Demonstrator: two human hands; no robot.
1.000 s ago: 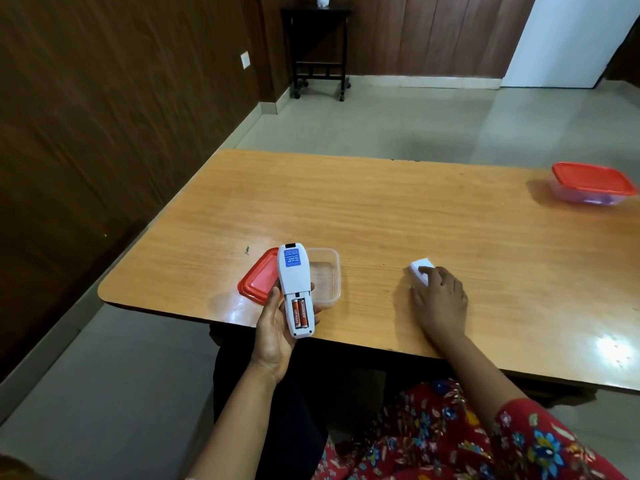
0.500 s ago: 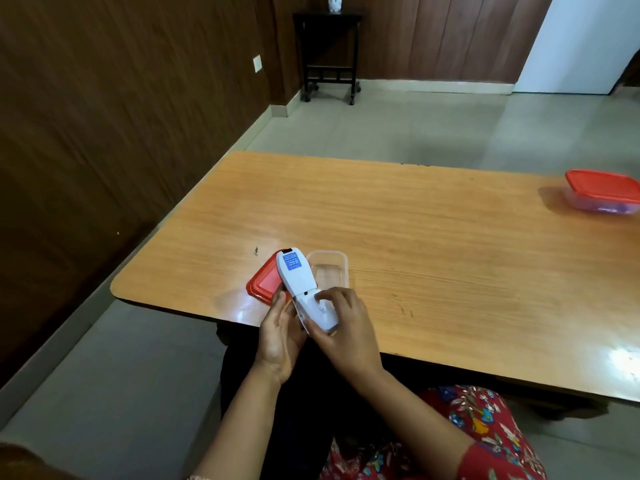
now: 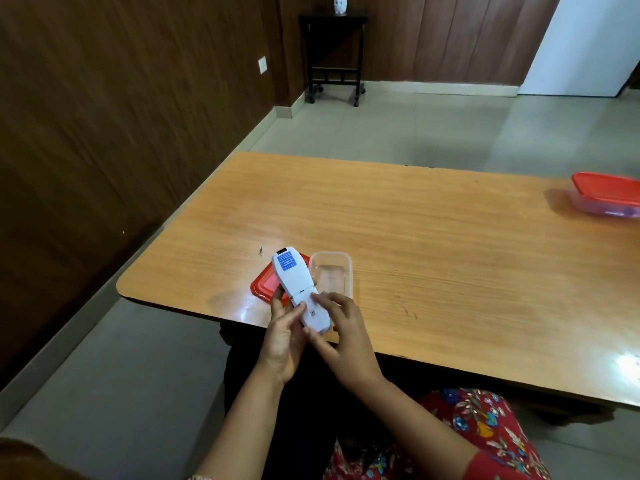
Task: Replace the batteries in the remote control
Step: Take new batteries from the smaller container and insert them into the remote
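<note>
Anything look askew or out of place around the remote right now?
Nothing alarming. The battery cover sits on the remote, with the right hand pressing it; full latching can't be judged. The clear container stands open, its red lid lying loose beside it on the table.

A white plastic remote control [image 3: 298,289] bears a blue sticker [image 3: 287,263] near its far end. Behind it, at the near left corner of the orange-brown, wood-grained table [image 3: 415,258], lie a red rectangular plastic lid [image 3: 266,285] and a clear plastic tub [image 3: 331,271]. At the table's right edge a clear container wears a red lid [image 3: 607,189]. The sleeve [image 3: 485,441] is red with a many-coloured flower print.
</note>
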